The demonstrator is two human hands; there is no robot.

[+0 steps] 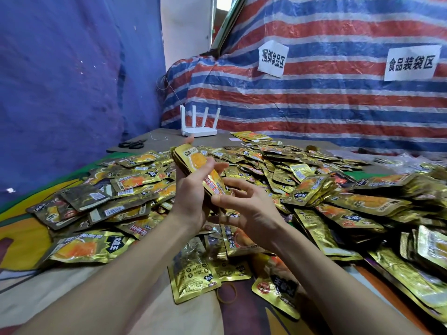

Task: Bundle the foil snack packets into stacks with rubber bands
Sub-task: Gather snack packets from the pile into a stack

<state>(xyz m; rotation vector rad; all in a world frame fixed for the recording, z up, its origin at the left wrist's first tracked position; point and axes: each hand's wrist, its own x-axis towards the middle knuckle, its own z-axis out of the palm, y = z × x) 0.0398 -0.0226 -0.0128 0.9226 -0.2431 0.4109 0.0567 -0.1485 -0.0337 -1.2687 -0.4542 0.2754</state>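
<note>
While gripping the packet stack (193, 163) in left hand (191, 197), with right hand (249, 206) fingers spread empty beside: squaring up, then likely reaching for the rubber band (226, 294), lower centre.

Loose foil packets (135, 180) cover the worktop (217, 137) side to side, piled deepest on the right. Open cloth (36, 286) shows only at the near left and front, where a rubber band (226, 293) lies. Beyond the heap, a bare strip carries scissors (133, 143) and a router (198, 130), hemmed by a blue tarp (60, 81) and a striped tarp (314, 105)
</note>
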